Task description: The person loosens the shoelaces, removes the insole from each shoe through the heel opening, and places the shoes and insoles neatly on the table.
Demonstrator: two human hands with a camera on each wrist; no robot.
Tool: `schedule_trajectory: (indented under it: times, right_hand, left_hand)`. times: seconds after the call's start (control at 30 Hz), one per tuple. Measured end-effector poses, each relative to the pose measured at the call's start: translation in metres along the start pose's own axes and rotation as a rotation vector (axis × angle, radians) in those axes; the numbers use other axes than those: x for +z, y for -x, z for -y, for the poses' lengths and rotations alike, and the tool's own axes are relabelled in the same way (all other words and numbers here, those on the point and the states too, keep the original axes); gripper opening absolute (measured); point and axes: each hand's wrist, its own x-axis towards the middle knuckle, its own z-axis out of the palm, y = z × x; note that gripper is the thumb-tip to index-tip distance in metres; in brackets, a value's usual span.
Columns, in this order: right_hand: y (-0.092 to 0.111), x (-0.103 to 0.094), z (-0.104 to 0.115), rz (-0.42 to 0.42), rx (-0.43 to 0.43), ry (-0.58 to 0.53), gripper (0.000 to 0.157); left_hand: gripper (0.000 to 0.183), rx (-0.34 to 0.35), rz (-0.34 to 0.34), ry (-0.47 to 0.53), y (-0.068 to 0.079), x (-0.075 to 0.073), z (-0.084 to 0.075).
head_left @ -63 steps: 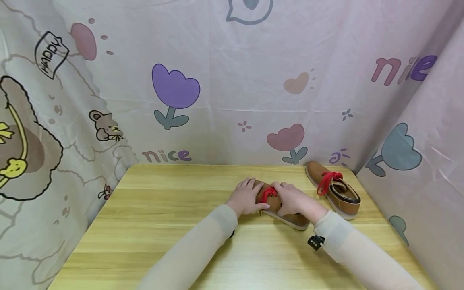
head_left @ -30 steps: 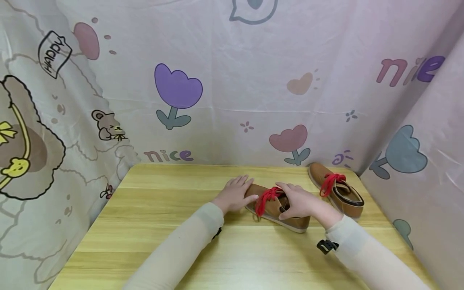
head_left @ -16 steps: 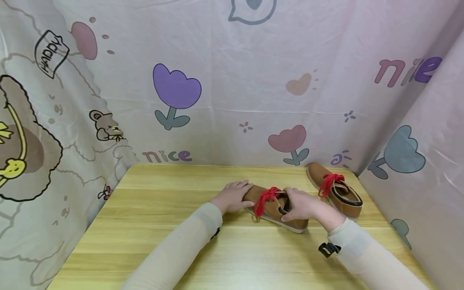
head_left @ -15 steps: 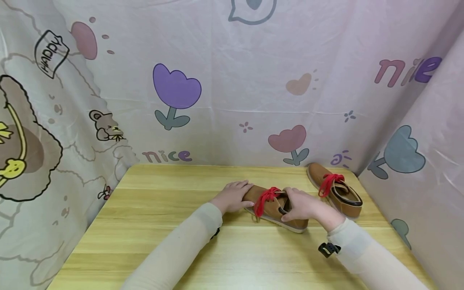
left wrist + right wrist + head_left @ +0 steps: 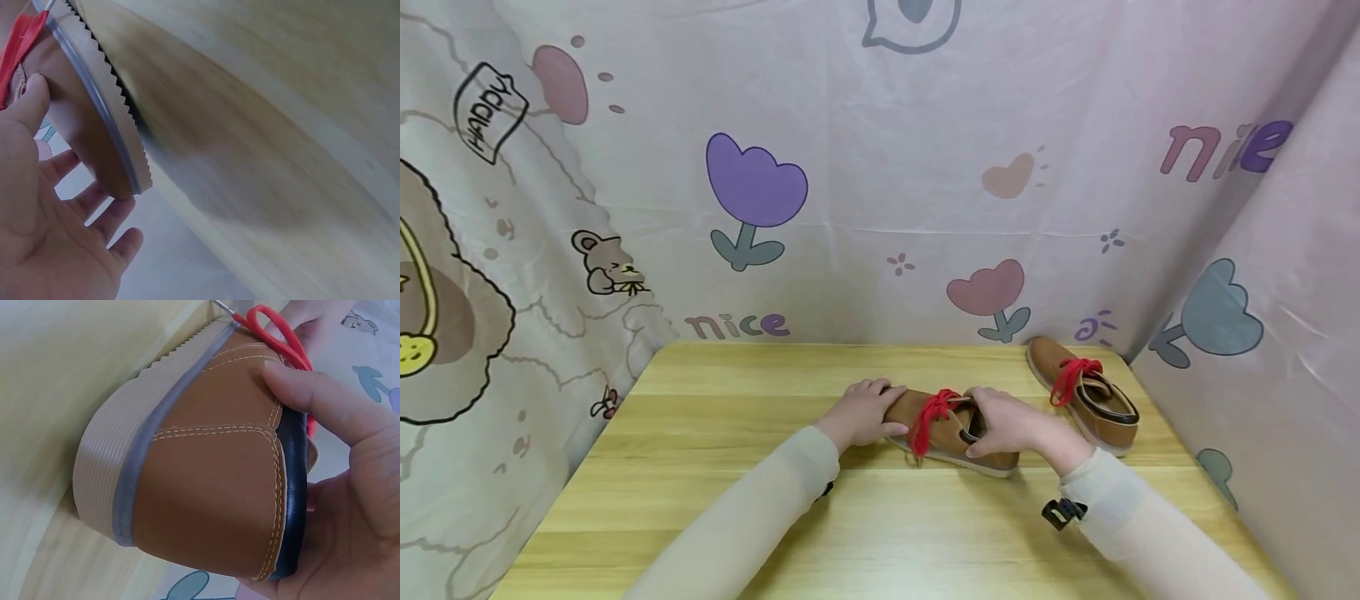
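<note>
A brown leather shoe [image 5: 928, 429] with red laces [image 5: 934, 414] and a pale ridged sole stands on the table, its toe pointing left. My left hand [image 5: 862, 414] holds the toe end, thumb on the near side and fingers round the far side. In the left wrist view the thumb [image 5: 34, 103] lies on the upper and the fingertips curve about the toe. My right hand [image 5: 1006, 423] grips the shoe by its opening, the thumb [image 5: 297, 387] pressed to the outer side near the black padded collar [image 5: 292, 481]. The right fingers are partly hidden behind the collar.
A matching brown shoe [image 5: 1105, 425] with red laces stands at the table's back right corner, toe toward the back. The wooden table [image 5: 715, 433] ends at a printed cloth [image 5: 865, 275] behind and on both sides.
My left hand has gone from beside the laces to the toe, and my right hand from the laces to the opening. The shoe has shifted left and turned slightly.
</note>
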Motion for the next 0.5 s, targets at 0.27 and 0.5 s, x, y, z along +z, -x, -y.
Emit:
schedule_trajectory:
  times: [0.27, 0.5]
  right_hand:
    - [-0.007, 0.004, 0.009, 0.005, -0.072, -0.005, 0.085]
    - [-0.012, 0.008, 0.018, 0.011, -0.120, -0.019, 0.083]
  left_hand:
    - [0.077, 0.009, -0.013, -0.032, 0.022, -0.003, 0.010]
    - [0.076, 0.006, -0.035, -0.053, 0.041, -0.003, 0.015]
